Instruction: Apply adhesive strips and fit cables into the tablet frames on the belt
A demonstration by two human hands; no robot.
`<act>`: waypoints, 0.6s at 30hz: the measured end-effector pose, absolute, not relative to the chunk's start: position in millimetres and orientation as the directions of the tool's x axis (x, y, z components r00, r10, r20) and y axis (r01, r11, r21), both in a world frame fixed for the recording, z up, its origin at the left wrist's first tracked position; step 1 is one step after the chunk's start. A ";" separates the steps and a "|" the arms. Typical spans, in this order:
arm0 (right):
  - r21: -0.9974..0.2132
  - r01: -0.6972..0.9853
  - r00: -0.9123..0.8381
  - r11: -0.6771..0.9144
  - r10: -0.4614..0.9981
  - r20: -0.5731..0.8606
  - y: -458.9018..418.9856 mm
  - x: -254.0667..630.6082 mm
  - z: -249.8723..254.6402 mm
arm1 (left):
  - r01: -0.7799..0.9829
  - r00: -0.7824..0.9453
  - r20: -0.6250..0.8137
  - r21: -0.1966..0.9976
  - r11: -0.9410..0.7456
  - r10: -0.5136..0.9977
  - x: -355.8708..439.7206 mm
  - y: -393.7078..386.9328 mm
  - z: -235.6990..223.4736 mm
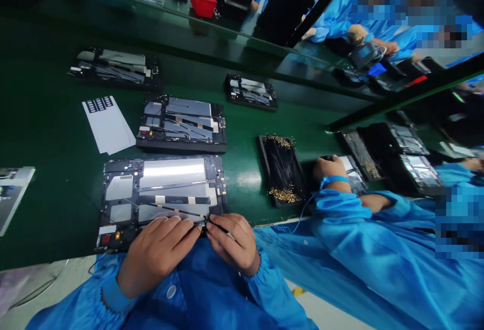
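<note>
Right in front of me lies an opened tablet-like device (172,169), with silver plates, flat ribbon cables and a black frame. My left hand (162,244) rests over its near edge, thumb and fingers pinched together close to the lower right corner. At that same corner my right hand (234,242) has its fingertips pinched, almost meeting the left thumb. Whatever sits between the fingertips is small and mostly covered, so I cannot make it out. A blue band circles my left wrist.
Behind it are more opened devices (181,141) and white sheets with black labels (109,128). To the right stands a black tray (264,169) of black cables with gold ends. A co-worker's hand (330,169) works at another device. A shelf bar (408,93) slants across the right.
</note>
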State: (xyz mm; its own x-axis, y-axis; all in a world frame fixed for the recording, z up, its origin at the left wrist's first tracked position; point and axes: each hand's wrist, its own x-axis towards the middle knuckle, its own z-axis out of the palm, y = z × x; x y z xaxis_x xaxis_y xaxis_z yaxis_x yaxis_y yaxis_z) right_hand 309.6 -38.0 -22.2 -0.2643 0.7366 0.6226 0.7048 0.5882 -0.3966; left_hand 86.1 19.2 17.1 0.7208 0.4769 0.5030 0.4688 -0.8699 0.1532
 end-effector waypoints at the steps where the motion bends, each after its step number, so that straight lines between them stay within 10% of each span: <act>1: -0.408 0.708 -0.254 0.577 0.747 0.615 -37.9 309.3 -22.5 | 0.471 0.720 0.503 0.151 -0.869 0.478 86.0 19.3 17.5; 18: -0.478 0.734 -0.205 0.482 0.829 0.520 -38.0 305.0 -15.6 | 0.481 0.717 0.499 0.152 -0.863 0.488 85.6 20.5 18.4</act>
State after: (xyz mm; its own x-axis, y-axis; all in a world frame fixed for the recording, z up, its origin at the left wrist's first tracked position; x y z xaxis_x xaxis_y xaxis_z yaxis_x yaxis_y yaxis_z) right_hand 305.0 -38.0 -15.6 -0.2050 0.8290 0.5203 0.7341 0.4818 -0.4784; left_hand 85.6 20.5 18.4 0.7167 0.4875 0.4987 0.4813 -0.8632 0.1522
